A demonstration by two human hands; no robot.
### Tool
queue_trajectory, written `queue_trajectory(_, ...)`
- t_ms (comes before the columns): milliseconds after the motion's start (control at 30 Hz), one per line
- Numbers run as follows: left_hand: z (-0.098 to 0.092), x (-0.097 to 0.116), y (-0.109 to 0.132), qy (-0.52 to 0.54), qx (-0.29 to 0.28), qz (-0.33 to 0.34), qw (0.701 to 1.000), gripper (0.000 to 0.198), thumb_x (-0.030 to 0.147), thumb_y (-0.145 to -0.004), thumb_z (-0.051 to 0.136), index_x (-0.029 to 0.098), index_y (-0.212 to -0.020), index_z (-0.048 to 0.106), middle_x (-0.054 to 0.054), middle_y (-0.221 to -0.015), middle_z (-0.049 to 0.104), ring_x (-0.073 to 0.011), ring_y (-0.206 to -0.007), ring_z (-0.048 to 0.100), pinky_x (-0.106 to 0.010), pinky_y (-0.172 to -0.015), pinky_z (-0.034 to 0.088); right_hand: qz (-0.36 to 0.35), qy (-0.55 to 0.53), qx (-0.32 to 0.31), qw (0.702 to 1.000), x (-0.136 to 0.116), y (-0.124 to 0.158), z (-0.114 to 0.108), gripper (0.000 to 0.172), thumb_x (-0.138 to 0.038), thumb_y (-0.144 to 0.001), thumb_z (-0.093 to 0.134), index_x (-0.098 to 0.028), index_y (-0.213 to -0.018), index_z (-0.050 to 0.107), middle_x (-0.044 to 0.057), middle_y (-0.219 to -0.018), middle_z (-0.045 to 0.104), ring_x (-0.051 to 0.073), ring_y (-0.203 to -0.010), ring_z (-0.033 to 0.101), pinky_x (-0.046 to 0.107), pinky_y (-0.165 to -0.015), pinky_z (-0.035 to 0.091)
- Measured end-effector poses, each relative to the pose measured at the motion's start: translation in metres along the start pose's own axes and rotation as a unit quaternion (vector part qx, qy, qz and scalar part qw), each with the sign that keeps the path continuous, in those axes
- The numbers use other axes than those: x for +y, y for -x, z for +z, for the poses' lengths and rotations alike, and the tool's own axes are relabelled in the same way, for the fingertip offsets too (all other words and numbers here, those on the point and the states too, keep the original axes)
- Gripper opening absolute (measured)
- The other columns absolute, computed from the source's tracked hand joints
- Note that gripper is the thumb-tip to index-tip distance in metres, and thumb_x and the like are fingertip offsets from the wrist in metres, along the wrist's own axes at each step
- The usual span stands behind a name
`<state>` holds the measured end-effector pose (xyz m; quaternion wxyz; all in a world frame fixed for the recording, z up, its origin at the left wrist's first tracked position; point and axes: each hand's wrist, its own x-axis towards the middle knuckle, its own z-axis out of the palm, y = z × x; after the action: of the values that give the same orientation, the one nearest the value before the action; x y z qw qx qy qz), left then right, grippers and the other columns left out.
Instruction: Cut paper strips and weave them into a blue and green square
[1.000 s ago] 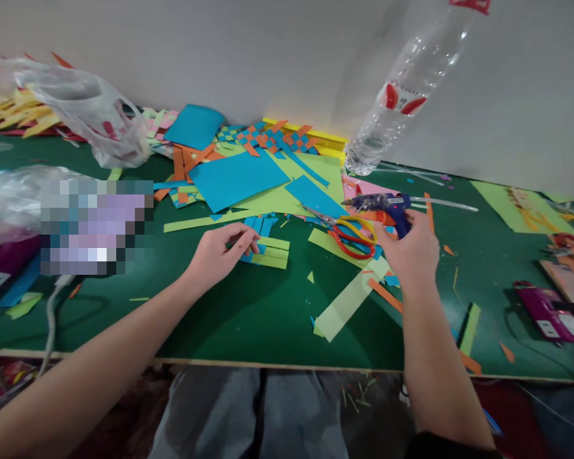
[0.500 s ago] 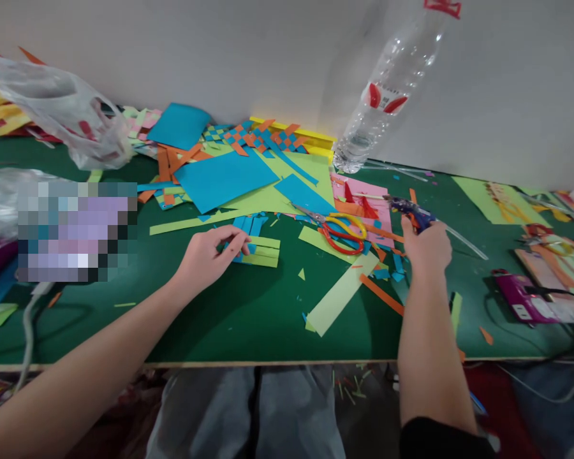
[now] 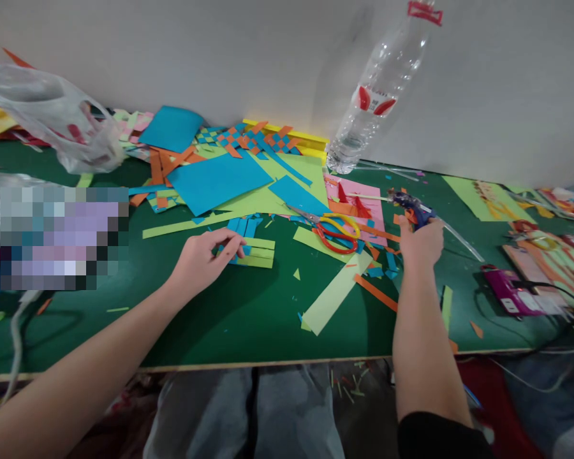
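Note:
My left hand (image 3: 205, 255) is closed, thumb and fingers bent together over a small woven piece of green and blue paper strips (image 3: 261, 253) lying on the table. The fingers hide part of its left side. Over on the right, my right hand (image 3: 421, 242) wraps round a dark blue hot glue gun (image 3: 414, 207) with an orange trigger. Its nozzle points left, above the pink paper (image 3: 375, 185), and a clear glue stick (image 3: 463, 239) lies behind it. Between my hands lie scissors (image 3: 337, 229) with red and yellow handles.
A tall plastic bottle (image 3: 375, 95) stands by the wall. Blue sheets (image 3: 220, 182) and woven strips (image 3: 239, 140) lie behind my left hand. At left are a pixelated device (image 3: 67, 236) and a plastic bag (image 3: 71, 121); at right, a purple power socket (image 3: 511, 293) with cables.
The view has shifted slightly, so most things sit a little further left. Both hands keep their grips, and the glue gun stays almost in place above the table.

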<state>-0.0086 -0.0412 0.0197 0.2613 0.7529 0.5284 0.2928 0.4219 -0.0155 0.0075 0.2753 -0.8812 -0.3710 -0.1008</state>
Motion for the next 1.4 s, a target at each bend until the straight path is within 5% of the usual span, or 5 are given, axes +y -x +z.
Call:
queue_trajectory(333,0.001,0.004,0.000,-0.024,-0.009,0.006,1.000,0.038,0.045,-0.093,0.042,0.020,-0.078,0.067,-0.001,-0.081,0.073,-0.0133,-0.059,0.061,-0.023,-0.052,0.039,-0.072,-0.052,-0.056,0.994,-0.030,0.005,0.022,0.051,-0.014,-0.078,0.041,-0.001,-0.128,0.042,0.028,-0.127,0.051,0.034,-0.118,0.052,0.049,-0.097,0.042)
queue_trajectory(833,0.001,0.005,0.001,-0.038,0.004,0.031,0.999,0.036,0.043,-0.092,0.043,0.022,-0.075,0.066,-0.002,-0.079,0.073,-0.0165,-0.070,0.063,-0.024,-0.056,0.042,-0.141,-0.040,-0.002,0.989,-0.032,-0.007,-0.014,0.052,-0.016,-0.082,0.042,-0.006,-0.132,0.045,0.023,-0.128,0.055,0.033,-0.117,0.054,0.048,-0.096,0.043)
queue_trajectory(1400,0.005,0.000,0.001,-0.046,-0.004,0.042,0.998,0.031,0.042,-0.092,0.046,0.023,-0.079,0.066,-0.001,-0.078,0.072,-0.0185,-0.079,0.063,-0.023,-0.062,0.048,-0.113,-0.021,-0.076,0.990,-0.044,-0.049,0.053,0.049,-0.017,-0.081,0.041,0.000,-0.125,0.053,0.026,-0.119,0.060,0.032,-0.111,0.057,0.047,-0.095,0.043)
